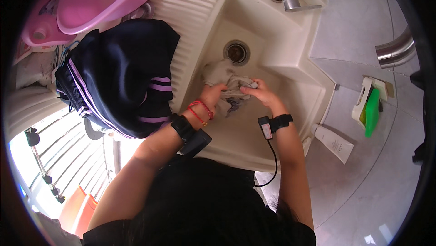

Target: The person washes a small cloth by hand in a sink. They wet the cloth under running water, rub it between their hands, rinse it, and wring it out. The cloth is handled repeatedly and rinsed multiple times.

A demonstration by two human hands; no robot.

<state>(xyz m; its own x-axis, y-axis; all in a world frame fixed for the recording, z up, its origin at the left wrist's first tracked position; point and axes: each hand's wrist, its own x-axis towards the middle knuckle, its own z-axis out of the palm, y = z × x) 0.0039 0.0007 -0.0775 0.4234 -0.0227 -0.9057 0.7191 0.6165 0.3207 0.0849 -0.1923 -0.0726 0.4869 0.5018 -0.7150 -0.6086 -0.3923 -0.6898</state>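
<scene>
Inside a cream laundry sink (238, 133), both hands are on a wet, pale grey cloth (219, 72), possibly a small garment, with a dark patterned patch hanging at its lower side. My left hand (213, 94) grips its left part, thumb on top. In my right hand (260, 92) a bunched edge is pinched between thumb and fingers. The cloth's far end spreads towards the metal drain (236, 53). Both wrists wear black straps with small devices; red bead bracelets circle the left one. The fingers under the cloth are partly hidden.
A black garment with lilac stripes (126, 69) lies over the ribbed washboard (190, 11). Behind it are a pink basin (98, 4) and a pink jug (41, 33). A chrome tap (291, 1) stands at the back. Rightward are a white tube (333, 144) and a holder with a green brush (372, 113).
</scene>
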